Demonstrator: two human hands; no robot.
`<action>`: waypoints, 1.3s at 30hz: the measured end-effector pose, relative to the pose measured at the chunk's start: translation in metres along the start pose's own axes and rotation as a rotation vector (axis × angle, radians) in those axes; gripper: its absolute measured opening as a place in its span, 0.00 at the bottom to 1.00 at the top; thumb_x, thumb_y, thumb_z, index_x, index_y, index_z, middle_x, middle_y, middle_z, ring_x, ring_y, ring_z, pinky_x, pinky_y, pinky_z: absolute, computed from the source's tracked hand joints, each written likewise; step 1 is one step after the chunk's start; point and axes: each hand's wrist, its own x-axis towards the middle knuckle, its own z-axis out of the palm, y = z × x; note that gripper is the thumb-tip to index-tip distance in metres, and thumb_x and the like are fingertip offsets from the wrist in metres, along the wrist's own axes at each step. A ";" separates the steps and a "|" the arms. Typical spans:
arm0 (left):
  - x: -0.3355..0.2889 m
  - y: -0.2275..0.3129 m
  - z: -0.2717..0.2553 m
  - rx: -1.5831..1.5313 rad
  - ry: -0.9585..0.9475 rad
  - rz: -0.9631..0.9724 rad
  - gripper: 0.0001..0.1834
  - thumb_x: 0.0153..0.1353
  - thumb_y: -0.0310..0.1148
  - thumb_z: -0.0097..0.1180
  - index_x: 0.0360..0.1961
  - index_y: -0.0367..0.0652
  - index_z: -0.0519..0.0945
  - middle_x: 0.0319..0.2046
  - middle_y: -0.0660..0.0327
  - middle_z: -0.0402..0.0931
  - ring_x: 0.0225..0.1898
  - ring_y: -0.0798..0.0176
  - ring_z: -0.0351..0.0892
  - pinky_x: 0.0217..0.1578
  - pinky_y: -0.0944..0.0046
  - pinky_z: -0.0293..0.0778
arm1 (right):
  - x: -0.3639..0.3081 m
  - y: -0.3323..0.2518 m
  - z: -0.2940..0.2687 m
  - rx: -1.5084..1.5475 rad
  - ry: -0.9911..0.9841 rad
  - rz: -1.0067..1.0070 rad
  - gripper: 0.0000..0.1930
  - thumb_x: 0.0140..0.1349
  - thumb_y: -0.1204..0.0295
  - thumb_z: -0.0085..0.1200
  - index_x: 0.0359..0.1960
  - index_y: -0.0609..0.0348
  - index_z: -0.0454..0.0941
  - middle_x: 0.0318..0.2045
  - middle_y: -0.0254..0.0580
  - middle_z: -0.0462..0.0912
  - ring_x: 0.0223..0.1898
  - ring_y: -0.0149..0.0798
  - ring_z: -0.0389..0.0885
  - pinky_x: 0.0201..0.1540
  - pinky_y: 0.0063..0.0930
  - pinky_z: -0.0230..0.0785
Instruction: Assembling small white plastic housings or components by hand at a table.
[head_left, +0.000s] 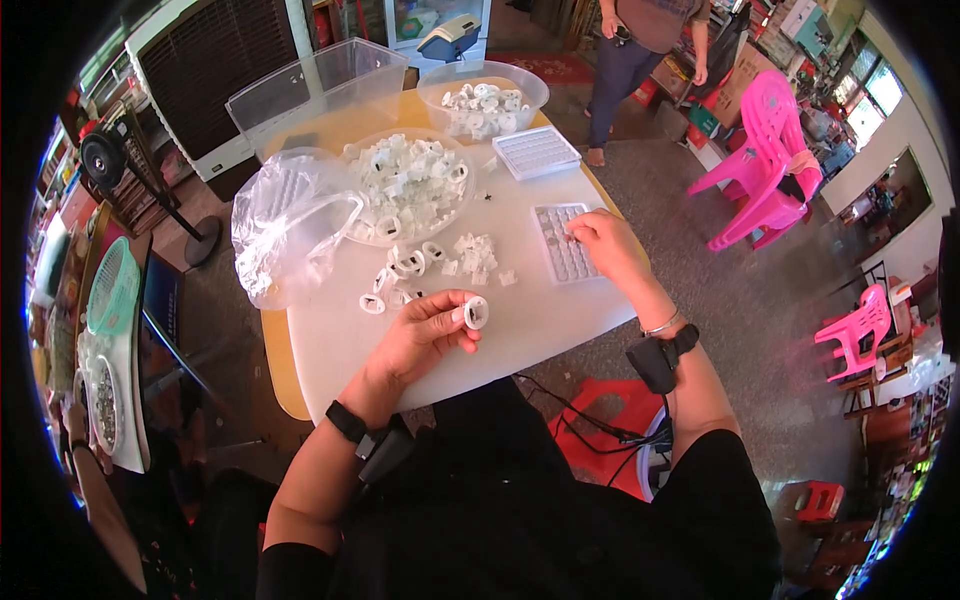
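Between thumb and fingers, my left hand (432, 325) grips a white ring-shaped plastic part (477, 312) above the near side of the white board (520, 335). My right hand (606, 243) is pinched closed over a white compartment tray (562, 262); whatever its fingertips hold is too small to make out. Several similar ring parts (408, 262) lie loose beyond my left hand. Beside them is a small heap of translucent white pieces (478, 255). Another white gridded tray (537, 152) lies farther back on the right.
Behind the loose parts stand a round container (470, 205) heaped with white pieces and a clear bowl (540, 98) of ring parts. A crumpled plastic bag (275, 225) and a clear bin (300, 95) are at left. A person (640, 50) stands beyond the table; pink chairs (765, 165) are right.
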 end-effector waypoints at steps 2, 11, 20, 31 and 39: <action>0.000 0.000 0.000 0.004 0.005 0.001 0.15 0.64 0.30 0.53 0.50 0.35 0.74 0.37 0.59 0.77 0.37 0.65 0.78 0.39 0.67 0.76 | -0.001 0.001 -0.003 0.023 0.031 0.079 0.08 0.56 0.73 0.56 0.36 0.63 0.80 0.32 0.46 0.82 0.35 0.42 0.82 0.37 0.31 0.72; -0.002 0.000 0.000 0.011 -0.015 -0.010 0.15 0.65 0.30 0.53 0.50 0.34 0.73 0.37 0.60 0.77 0.36 0.66 0.78 0.39 0.67 0.76 | -0.012 -0.011 -0.005 -0.055 -0.012 0.052 0.06 0.54 0.74 0.58 0.32 0.62 0.78 0.27 0.44 0.81 0.28 0.40 0.80 0.34 0.30 0.70; 0.000 0.001 0.002 0.022 0.034 -0.012 0.15 0.64 0.30 0.52 0.50 0.35 0.73 0.38 0.57 0.76 0.36 0.64 0.78 0.38 0.66 0.76 | -0.024 -0.023 0.003 0.009 0.126 0.076 0.06 0.53 0.78 0.58 0.30 0.62 0.73 0.24 0.47 0.78 0.28 0.46 0.80 0.31 0.35 0.70; -0.001 -0.003 -0.003 -0.022 0.014 0.004 0.14 0.64 0.28 0.52 0.50 0.35 0.73 0.39 0.57 0.77 0.37 0.63 0.79 0.38 0.65 0.78 | -0.036 -0.029 0.014 -0.242 0.126 -0.101 0.03 0.56 0.78 0.54 0.33 0.61 0.76 0.30 0.48 0.77 0.31 0.51 0.78 0.34 0.36 0.69; 0.000 -0.001 -0.002 -0.003 0.004 -0.004 0.17 0.65 0.31 0.52 0.52 0.32 0.72 0.39 0.59 0.77 0.37 0.65 0.78 0.39 0.66 0.76 | -0.037 -0.030 0.005 -0.095 0.070 -0.090 0.03 0.57 0.78 0.53 0.32 0.63 0.76 0.29 0.47 0.76 0.32 0.52 0.77 0.34 0.38 0.69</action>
